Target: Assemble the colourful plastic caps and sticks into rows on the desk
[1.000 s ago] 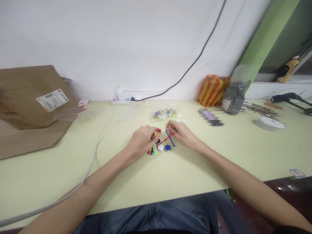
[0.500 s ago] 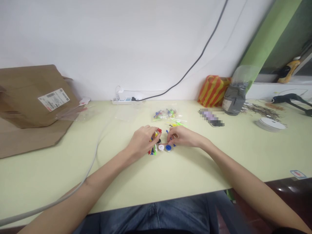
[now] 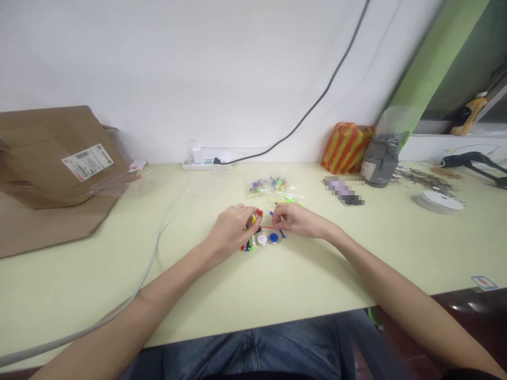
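My left hand (image 3: 232,227) is closed, thumb and fingers round a small red-topped plastic piece (image 3: 259,213). My right hand (image 3: 293,219) pinches one end of a thin red stick (image 3: 266,227), which points left toward my left hand. Just in front of the hands stand a small round white-topped piece (image 3: 262,240) and a similar blue-topped one (image 3: 273,238). A dark round piece is partly hidden by my left fingers. Several small coloured plastic parts (image 3: 249,245) lie under my left hand. A blue part (image 3: 282,234) lies beside my right fingertips.
Behind the hands lie clear bags of coloured parts (image 3: 269,184) and yellow-green sticks (image 3: 291,199). A power strip (image 3: 206,164) is by the wall. Cardboard (image 3: 47,163) stands left; a grey cable (image 3: 146,274) crosses my left forearm. A phone (image 3: 344,191), striped bag (image 3: 346,148) and white spool (image 3: 439,202) are right.
The red stick in my right hand has moved slightly up and away from the white and blue round pieces. My left hand has stayed almost still.
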Available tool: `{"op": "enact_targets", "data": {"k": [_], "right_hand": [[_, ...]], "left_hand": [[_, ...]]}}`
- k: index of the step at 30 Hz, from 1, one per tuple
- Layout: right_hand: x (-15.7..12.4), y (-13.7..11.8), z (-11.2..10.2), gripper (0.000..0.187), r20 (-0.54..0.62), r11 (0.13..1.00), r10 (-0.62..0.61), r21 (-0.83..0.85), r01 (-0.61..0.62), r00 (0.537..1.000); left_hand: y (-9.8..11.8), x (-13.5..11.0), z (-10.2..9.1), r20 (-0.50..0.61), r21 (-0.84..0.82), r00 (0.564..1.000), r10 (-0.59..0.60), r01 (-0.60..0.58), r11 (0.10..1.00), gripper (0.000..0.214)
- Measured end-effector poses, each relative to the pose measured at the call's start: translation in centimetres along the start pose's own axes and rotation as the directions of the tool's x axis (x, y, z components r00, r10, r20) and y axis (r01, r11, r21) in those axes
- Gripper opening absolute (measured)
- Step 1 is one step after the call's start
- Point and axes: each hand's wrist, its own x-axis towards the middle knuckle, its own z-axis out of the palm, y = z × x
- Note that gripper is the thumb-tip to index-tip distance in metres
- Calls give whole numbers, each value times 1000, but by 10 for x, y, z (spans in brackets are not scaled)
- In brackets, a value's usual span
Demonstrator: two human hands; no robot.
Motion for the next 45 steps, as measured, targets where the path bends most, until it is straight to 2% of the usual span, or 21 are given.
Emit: {"op": "enact_targets", "data": {"k": [3, 6, 9, 13, 16, 19, 22, 25, 28, 30, 33, 39, 45], "right_hand": [[0, 2, -3, 9, -144, 998, 44, 49, -38, 989], [4, 8, 1, 16, -237, 954, 125, 295, -51, 963], [10, 11, 11, 30, -233, 847, 203, 529, -51, 951], [12, 6, 20, 37, -223, 794, 219, 606, -41, 950], [10, 1, 21, 39, -167, 753, 214, 656, -53, 962], [7, 1, 17, 37, -167, 811, 202, 581, -69, 965], [5, 1, 11, 29, -150, 885, 131, 463, -47, 980], [2, -5, 4, 24, 4, 898, 25, 439, -24, 1000], [-3, -14, 2, 20, 155, 929, -91, 369, 28, 984], [-5, -19, 4, 15, 202, 953, -143, 291, 81, 969], [-6, -22, 9, 9, 219, 968, -182, 210, 136, 959], [-4, -23, 14, 12, 196, 975, -208, 118, 188, 958], [-2, -21, 19, 11, 177, 975, -216, 94, 202, 960]], "left_hand": [[0, 0, 0, -1, -9, 1000, 1, -1, 1000, 25], [0, 0, -1, -11, -23, 1000, 9, -9, 1000, 24], [1, 0, -2, -20, -28, 999, 34, -34, 999, 23], [3, 1, -2, -8, 4, 999, 41, -41, 999, 22], [4, 1, -1, 0, 1, 999, 35, -35, 999, 23], [4, 0, -1, -17, -21, 1000, 24, -24, 999, 24], [3, 0, -1, -14, -12, 1000, 13, -13, 1000, 24], [3, 1, -1, -6, 1, 1000, 14, -14, 1000, 23], [4, 1, -2, -4, 10, 1000, 13, -13, 1000, 23], [4, 1, -2, 1, 17, 1000, 6, -6, 1000, 24], [5, 1, -3, 4, 21, 1000, -2, 2, 1000, 25], [5, 1, -2, 6, 14, 1000, -9, 9, 1000, 26], [3, 1, -1, 9, -9, 1000, -6, 6, 1000, 25]]}}
